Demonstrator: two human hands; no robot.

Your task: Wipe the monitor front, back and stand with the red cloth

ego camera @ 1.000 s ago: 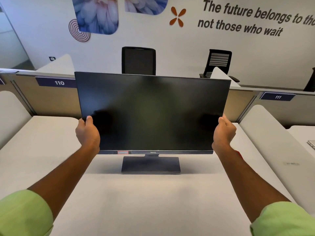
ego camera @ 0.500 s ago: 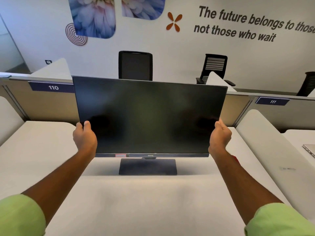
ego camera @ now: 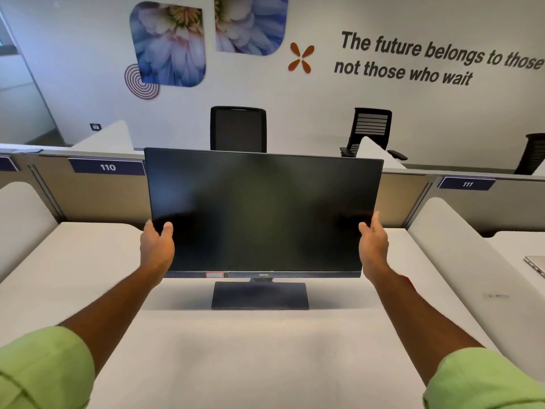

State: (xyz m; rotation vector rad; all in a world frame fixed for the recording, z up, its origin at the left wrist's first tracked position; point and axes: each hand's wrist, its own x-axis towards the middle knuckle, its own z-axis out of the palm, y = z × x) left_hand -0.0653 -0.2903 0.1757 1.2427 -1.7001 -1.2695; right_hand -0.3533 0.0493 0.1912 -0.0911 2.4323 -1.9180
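Observation:
The black monitor [ego camera: 262,214] stands upright on its flat rectangular stand [ego camera: 259,295] on the white desk [ego camera: 236,364], dark screen facing me. My left hand [ego camera: 157,246] straddles the lower left edge, thumb on the front and fingers behind. At the lower right edge is my right hand [ego camera: 373,243], thumb at the front and fingers stretched upward along the side. A small piece of the red cloth [ego camera: 406,280] peeks out on the desk behind my right forearm; the rest is hidden.
White curved dividers [ego camera: 460,261] flank the desk on both sides. A beige partition [ego camera: 97,199] labelled 110 and 111 runs behind the monitor. Black office chairs [ego camera: 238,129] stand beyond it. A laptop corner [ego camera: 535,265] shows on the neighbouring desk at far right.
Both hands stay at the monitor's sides, but the fingers have straightened and the hold looks looser. The monitor keeps its place on the desk; my view has tilted upward.

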